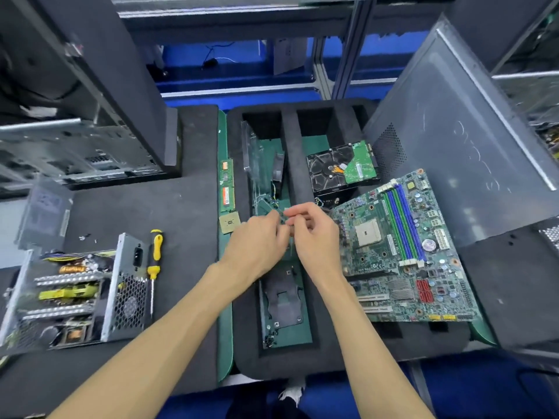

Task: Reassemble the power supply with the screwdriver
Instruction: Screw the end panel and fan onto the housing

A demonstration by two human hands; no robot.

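The open power supply lies at the left on the black mat, its coils and heat sinks exposed. A grey metal cover lies just behind it. The yellow and black screwdriver rests beside the supply's right wall, tip toward me, with no hand on it. My left hand and my right hand meet above the black foam tray. Their fingertips pinch one small item between them. It is too small and blurred to identify.
A motherboard and a hard drive sit on the tray's right side. RAM sticks and a CPU lie on the green strip. The tray holds a fan and a black bracket. Computer cases stand left and right.
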